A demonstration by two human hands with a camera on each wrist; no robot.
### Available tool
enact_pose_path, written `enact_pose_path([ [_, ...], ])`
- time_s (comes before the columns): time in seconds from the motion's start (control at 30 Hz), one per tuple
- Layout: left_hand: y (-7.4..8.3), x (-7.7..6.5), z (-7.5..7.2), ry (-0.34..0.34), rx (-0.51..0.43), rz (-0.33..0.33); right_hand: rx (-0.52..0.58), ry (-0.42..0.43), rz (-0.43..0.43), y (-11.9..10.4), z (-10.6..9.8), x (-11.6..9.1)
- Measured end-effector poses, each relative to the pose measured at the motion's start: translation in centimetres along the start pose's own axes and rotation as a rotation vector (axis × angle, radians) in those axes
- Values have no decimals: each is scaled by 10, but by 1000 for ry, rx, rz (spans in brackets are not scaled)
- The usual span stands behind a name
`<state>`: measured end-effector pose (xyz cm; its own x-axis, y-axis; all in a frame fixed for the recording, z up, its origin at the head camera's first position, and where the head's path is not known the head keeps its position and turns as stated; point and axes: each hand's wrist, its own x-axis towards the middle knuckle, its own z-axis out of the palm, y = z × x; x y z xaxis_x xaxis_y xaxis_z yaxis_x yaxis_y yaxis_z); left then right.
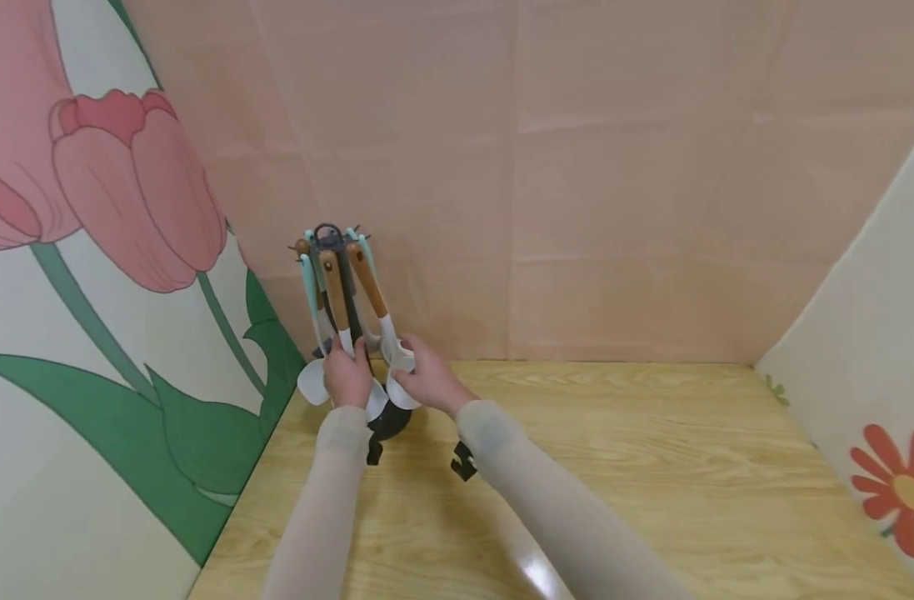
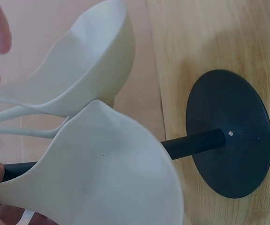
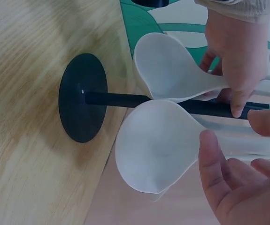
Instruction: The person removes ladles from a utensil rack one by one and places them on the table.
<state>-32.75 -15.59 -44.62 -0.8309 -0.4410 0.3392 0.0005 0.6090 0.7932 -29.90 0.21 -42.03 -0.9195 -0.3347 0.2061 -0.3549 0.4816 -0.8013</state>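
A black utensil stand with a round base (image 1: pixel 392 421) stands on the table, hung with several white-headed utensils that have wooden or mint handles. My left hand (image 1: pixel 349 375) grips its black pole (image 3: pixel 118 99), with the neck of one white ladle (image 3: pixel 167 65) running through the grasp. Beside it hangs a second white ladle (image 3: pixel 153 145), whose bowl meets the first one's edge. My right hand (image 1: pixel 430 379) is at the neck of this second ladle, fingers spread and one fingertip at its rim. Wooden handles (image 1: pixel 335 292) rise toward the hook ring (image 1: pixel 327 235) on top.
The wood-grain table (image 1: pixel 614 467) runs to a pink-beige back wall (image 1: pixel 614 208). A tulip-printed panel (image 1: pixel 142 200) borders the left, close to the stand. On the right is a white panel with a red flower (image 1: pixel 910 492).
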Motion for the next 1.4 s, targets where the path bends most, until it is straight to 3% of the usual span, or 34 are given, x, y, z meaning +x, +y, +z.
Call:
enact_pose_path([
  [0.17, -3, 0, 1, 30, 26, 5, 45, -46, -19, -2, 1, 3],
  [0.43, -6, 2, 4, 19, 31, 42, 52, -36, -14, 0, 6, 6],
  [0.7, -6, 3, 4, -32, 28, 14, -20, 43, 0, 3, 12, 7],
  [1.07, -2, 2, -1, -37, 32, -2, -105, 150, 8, 2, 20, 12],
  [1.4, -1, 1, -1, -10, 33, -6, -187, 147, -25, 6, 20, 8],
])
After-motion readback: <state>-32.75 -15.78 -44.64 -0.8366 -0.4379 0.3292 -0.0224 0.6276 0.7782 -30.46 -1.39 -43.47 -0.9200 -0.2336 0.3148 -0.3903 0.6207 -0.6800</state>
